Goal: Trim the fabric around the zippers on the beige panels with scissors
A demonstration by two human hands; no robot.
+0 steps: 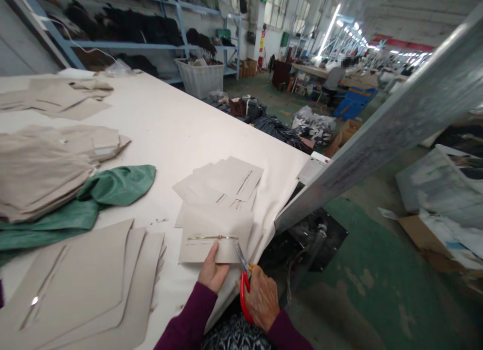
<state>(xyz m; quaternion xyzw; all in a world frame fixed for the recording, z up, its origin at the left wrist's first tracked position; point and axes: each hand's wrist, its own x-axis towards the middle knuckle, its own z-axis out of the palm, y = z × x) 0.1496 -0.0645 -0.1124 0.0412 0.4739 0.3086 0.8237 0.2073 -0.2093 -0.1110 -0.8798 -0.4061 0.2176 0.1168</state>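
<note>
My left hand (214, 273) grips the near edge of a beige fabric panel (215, 219), thumb on top and fingers beneath. A zipper (204, 238) with brassy teeth runs across this panel, just above my thumb. In my right hand (264, 297) is a pair of scissors (245, 289) with red handles. Their blades point up at the zipper's right end; whether they touch it I cannot tell. Behind the held panel lies a loose pile of similar beige panels (230, 176) with slits or zippers in them.
At the lower left, larger beige panels (94, 279) lie stacked. Beyond them are a green cloth (116, 186) and folded beige pieces (41, 164). A slanting metal post (362, 128) stands at the table's right edge. A white bin (202, 78) and shelves stand behind; a person sits far off.
</note>
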